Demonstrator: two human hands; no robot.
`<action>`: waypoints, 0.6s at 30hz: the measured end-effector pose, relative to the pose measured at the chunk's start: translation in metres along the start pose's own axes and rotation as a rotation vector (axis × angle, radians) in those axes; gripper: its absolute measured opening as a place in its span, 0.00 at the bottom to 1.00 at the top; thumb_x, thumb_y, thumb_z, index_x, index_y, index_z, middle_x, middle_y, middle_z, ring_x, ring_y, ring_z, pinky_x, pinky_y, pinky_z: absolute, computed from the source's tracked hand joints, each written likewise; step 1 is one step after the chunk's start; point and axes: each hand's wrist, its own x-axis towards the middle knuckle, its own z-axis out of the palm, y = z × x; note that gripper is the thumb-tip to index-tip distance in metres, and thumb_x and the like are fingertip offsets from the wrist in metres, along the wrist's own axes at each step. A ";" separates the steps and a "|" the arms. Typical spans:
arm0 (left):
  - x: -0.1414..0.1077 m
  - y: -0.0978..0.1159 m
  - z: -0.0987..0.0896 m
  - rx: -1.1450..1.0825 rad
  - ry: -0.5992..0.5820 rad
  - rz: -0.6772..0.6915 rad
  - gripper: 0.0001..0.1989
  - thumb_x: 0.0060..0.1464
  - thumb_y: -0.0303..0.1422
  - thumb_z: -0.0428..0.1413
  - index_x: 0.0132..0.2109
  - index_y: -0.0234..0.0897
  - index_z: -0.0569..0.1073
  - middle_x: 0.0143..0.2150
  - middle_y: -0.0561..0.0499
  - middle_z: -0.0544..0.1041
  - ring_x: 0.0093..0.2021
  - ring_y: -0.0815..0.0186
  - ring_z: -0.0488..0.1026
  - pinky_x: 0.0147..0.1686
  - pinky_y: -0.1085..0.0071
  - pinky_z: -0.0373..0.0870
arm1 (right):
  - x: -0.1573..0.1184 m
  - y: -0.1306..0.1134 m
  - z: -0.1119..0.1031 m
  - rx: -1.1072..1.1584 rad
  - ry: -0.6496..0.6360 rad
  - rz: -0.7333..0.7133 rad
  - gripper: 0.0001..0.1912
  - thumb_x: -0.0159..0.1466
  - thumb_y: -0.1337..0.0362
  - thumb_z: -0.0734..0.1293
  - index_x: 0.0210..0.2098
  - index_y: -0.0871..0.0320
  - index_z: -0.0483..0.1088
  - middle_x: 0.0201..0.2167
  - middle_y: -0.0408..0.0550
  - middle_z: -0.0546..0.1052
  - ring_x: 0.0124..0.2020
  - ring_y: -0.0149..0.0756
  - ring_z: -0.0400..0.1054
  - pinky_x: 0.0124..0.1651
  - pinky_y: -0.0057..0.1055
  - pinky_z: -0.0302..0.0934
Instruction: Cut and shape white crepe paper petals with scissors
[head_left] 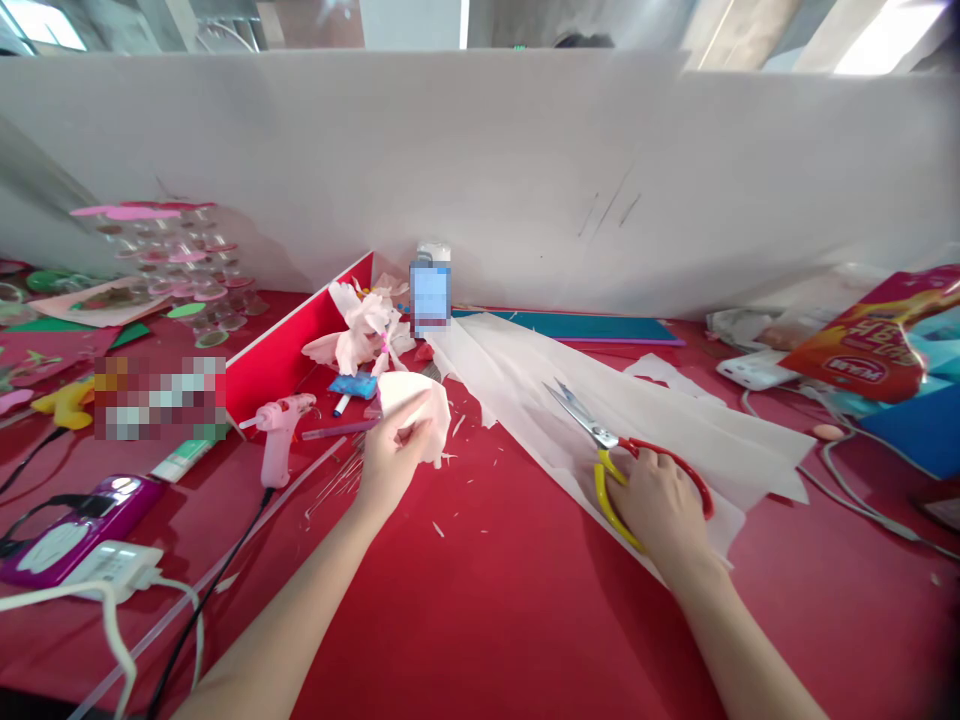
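Between the fingers of my left hand (397, 450) is a small cut piece of white paper (424, 400), raised over the red table (480, 610). My right hand (664, 510) rests on a pair of scissors (600, 432) with one red and one yellow handle; its fingers curl about the handles. The blades are slightly apart and point to the far left. Under the scissors lies a large sheet of thin white paper (525, 370). Crumpled white paper petals (364, 330) sit just beyond my left hand.
A pink glue gun (277, 435) and a purple power strip (90, 530) with cables are at left. Behind stand a phone (430, 297) and a tiered stand of clear cups (180, 250). An orange snack bag (870, 340) lies at right, a white partition (480, 150) at the back.
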 end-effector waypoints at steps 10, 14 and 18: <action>0.003 -0.002 0.001 -0.189 0.020 -0.089 0.24 0.52 0.34 0.56 0.57 0.35 0.73 0.37 0.50 0.81 0.27 0.71 0.70 0.26 0.77 0.66 | 0.011 0.005 0.011 0.229 0.020 0.166 0.26 0.57 0.50 0.63 0.46 0.64 0.69 0.41 0.63 0.76 0.42 0.53 0.72 0.40 0.39 0.64; 0.004 -0.007 0.000 -0.192 0.001 -0.096 0.25 0.53 0.33 0.52 0.59 0.36 0.72 0.21 0.57 0.72 0.17 0.74 0.58 0.18 0.77 0.57 | 0.011 0.004 0.011 0.289 0.034 0.169 0.32 0.56 0.46 0.63 0.50 0.66 0.66 0.40 0.62 0.78 0.42 0.53 0.72 0.41 0.39 0.64; 0.006 -0.012 0.002 -0.208 0.015 -0.105 0.27 0.52 0.33 0.51 0.59 0.35 0.71 0.23 0.54 0.74 0.20 0.71 0.64 0.21 0.75 0.62 | 0.007 0.004 0.009 0.273 0.059 0.088 0.28 0.59 0.47 0.60 0.49 0.64 0.66 0.41 0.61 0.77 0.45 0.58 0.69 0.46 0.44 0.61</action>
